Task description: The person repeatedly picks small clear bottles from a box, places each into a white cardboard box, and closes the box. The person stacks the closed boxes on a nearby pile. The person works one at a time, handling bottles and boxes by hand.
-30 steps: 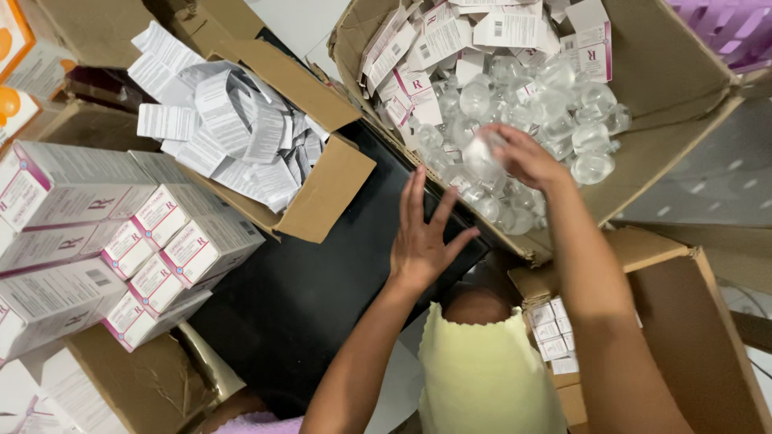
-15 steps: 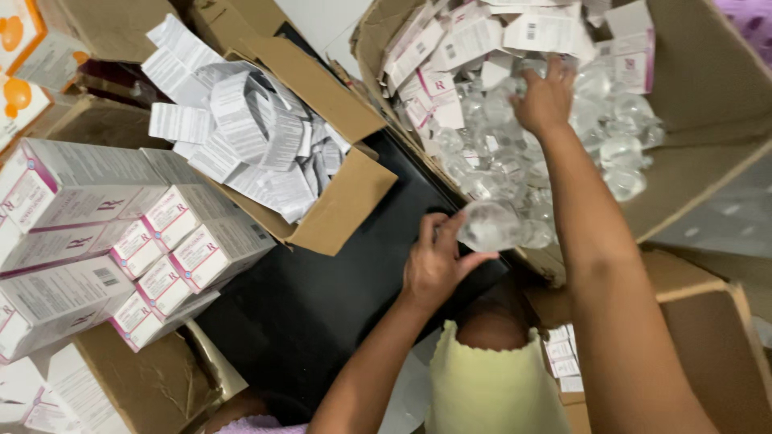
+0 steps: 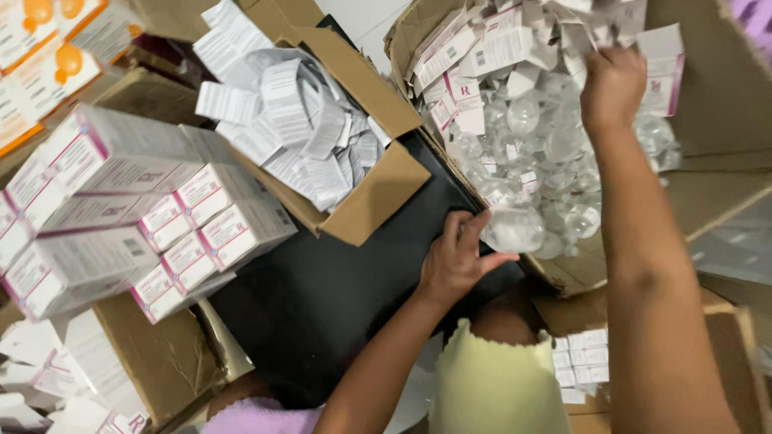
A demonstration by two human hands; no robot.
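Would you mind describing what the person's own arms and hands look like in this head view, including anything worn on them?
Both arms are bare along all that shows: no sleeves, gloves, watch or bracelet. The left hand and the right hand show no rings that I can make out. The nails look short and unpainted, though small details are blurred.

the fingertips of the right hand [image 3: 613, 87] are buried among small white cartons in the large cardboard box [image 3: 724, 120], so what is grasped cannot be told. the clear item [image 3: 515, 229] pinched by the left hand [image 3: 457, 261] is blurred. the box's top and right side are cut off by the frame edge.
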